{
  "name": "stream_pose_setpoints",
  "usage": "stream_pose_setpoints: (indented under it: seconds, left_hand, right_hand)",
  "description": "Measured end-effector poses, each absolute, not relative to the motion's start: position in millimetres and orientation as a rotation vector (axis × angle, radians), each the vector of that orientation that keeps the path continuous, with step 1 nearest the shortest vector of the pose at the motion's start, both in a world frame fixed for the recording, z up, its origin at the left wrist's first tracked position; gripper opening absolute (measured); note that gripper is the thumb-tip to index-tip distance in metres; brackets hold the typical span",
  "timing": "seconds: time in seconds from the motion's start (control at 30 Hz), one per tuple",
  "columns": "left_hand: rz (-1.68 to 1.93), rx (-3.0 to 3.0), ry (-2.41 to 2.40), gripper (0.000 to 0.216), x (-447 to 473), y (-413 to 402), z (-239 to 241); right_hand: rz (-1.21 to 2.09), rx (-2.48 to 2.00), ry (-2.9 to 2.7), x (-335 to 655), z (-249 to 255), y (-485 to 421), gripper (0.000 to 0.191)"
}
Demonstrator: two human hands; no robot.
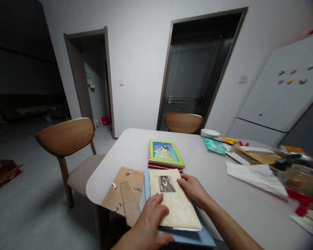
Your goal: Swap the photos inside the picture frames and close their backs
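Note:
A cream booklet (181,208) with a small dark picture printed on its upper part lies on a light blue picture frame or board (193,238) at the table's near edge. My left hand (153,218) rests over the booklet's left side, fingers laid on its cover and thumb apart near the bottom edge. At the upper right edge, my right hand (193,187) has its fingers curled and pinches the booklet. To the left lies a brown frame backing board (120,194) with metal clips and a stand leg (129,203).
Beyond the booklet sits a stack of picture frames, topped by a lime-green frame (181,161). On the right are a turquoise packet (214,146), a white bowl (210,133), white paper (255,175) and a cluttered red tray (302,198). Wooden chairs (67,137) stand around the white table (135,146).

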State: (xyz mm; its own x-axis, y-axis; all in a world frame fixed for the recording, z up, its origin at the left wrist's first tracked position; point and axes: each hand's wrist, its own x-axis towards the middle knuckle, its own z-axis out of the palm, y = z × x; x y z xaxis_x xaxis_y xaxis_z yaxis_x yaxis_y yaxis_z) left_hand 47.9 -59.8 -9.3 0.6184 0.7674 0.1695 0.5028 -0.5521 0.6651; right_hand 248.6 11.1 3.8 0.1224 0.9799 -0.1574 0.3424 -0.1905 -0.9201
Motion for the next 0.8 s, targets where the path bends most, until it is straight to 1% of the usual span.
stream_pose_setpoints:
  seconds: [0.07,0.23,0.37,0.47,0.63,0.8]
  left_hand:
    - [0.595,2.275,0.992,0.053,47.6,-59.9,-8.8]
    - [0.565,2.289,0.983,0.054,46.1,-59.9,-7.1]
    - [0.557,2.288,0.972,0.061,44.9,-58.4,-9.7]
    - [0.548,2.294,0.954,0.058,44.1,-56.8,-13.4]
    - [0.546,2.322,0.921,0.058,42.9,-55.1,-18.5]
    - [0.523,2.346,0.893,0.053,41.4,-54.6,-16.7]
  right_hand:
    - [0.99,-1.694,-1.346,246.5,-2.8,12.4,0.037]
    - [0.926,-1.697,-1.352,251.2,-15.5,15.9,0.044]
    - [0.871,-1.747,-1.353,254.9,-16.3,16.3,0.046]
    - [0.845,-1.783,-1.369,254.8,-15.5,15.6,0.046]
    - [0.674,-1.847,-1.486,249.4,-15.1,16.6,0.042]
    - [0.463,-1.881,-1.638,239.9,-10.3,14.4,0.03]
